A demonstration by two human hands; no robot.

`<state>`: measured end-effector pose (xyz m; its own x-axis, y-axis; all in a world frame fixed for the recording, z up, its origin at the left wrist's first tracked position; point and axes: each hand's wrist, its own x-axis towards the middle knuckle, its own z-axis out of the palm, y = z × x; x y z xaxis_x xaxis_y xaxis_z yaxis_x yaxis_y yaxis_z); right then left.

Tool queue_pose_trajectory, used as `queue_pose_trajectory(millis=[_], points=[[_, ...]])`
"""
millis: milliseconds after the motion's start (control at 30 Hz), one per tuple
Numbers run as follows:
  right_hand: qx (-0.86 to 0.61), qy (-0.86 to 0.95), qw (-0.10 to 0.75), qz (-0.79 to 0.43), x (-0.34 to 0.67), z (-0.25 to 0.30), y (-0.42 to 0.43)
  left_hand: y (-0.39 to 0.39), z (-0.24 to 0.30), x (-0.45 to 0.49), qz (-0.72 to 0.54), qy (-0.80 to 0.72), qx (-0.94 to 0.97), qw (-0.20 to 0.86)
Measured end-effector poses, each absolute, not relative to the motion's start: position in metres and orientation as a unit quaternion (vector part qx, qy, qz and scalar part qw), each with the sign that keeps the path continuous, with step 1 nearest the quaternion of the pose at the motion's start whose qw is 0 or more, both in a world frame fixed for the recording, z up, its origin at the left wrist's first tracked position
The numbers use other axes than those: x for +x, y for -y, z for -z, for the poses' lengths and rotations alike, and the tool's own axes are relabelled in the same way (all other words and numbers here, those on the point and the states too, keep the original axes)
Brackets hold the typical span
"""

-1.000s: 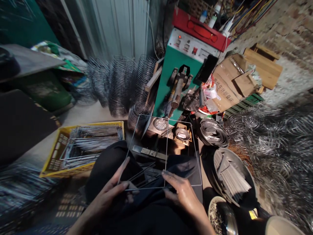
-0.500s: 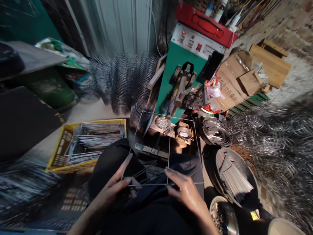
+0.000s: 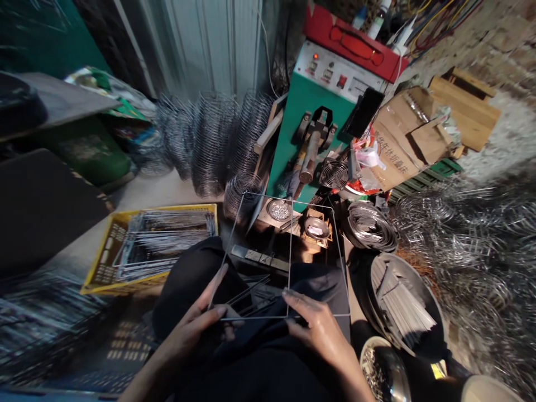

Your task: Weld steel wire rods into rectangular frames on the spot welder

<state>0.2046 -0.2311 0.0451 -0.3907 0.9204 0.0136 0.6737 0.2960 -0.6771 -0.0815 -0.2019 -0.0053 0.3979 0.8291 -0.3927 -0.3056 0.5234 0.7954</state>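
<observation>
Yellow crate (image 3: 97, 267): well to the left of the left fingers, on the floor; it holds a flat stack of wire frames and rods (image 3: 167, 234).
Left hand (image 3: 196, 329): thumb and forefinger close on the near left corner of the wire frame (image 3: 289, 254); the forefinger lies stretched along the left side rail.
Loose rods (image 3: 247, 296): on the lap, just beyond the left fingertips and under the frame.
Wire frame: a rectangle with one middle bar, held over the lap and tilted up away from the fingers; its far rail sits in front of the green machine (image 3: 301, 111).
Small dishes (image 3: 279, 209): well beyond the fingers, seen through the frame; they hold small metal pieces.
Right hand (image 3: 322, 335): fingers grasp the near rail where the middle bar meets it.
Step in hand: judged to be squaring or checking the frame, held by both hands.
Next move calls for: an even hold at both points, so the thin wire does not twist.
Metal basin (image 3: 427, 290): to the right of the right fingers; it holds flat strips (image 3: 404, 312).
Bowl (image 3: 383, 371): near the right wrist; it holds small metal bits.
</observation>
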Motion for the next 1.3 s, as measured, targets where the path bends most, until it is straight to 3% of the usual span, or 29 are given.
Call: queue_pose_trajectory(millis=[1300], points=[[-0.530,0.776,0.223,-0.258,0.211,-0.026,0.242,0.202,-0.005,-0.067,-0.377,-0.396,0.325,0.772]])
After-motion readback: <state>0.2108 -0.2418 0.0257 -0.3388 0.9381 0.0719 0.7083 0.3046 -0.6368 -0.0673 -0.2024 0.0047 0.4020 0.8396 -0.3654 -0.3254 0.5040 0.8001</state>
